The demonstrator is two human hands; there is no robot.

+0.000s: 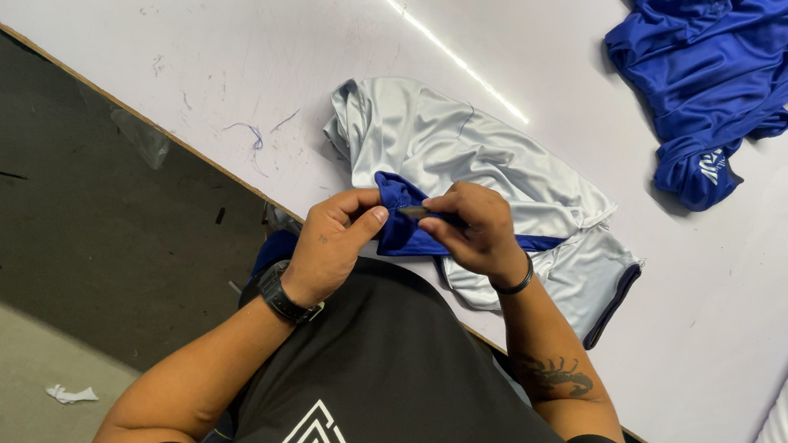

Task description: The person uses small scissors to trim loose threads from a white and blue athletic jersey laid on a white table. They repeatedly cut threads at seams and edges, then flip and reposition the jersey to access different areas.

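My left hand [334, 240] pinches the blue trim [403, 222] of a grey garment [459, 151] lying on the white worktop [191, 29]; my right hand [475, 229] has its fingers closed on a small dark tool [414, 212] against that trim.

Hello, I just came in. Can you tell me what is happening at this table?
A person stands at a white table and holds the blue trim of a silver-grey garment between both hands. The left hand pinches the blue fabric, and the right hand holds a small dark tool against it; what kind of tool is too small to tell. A blue garment lies bunched at the far right.
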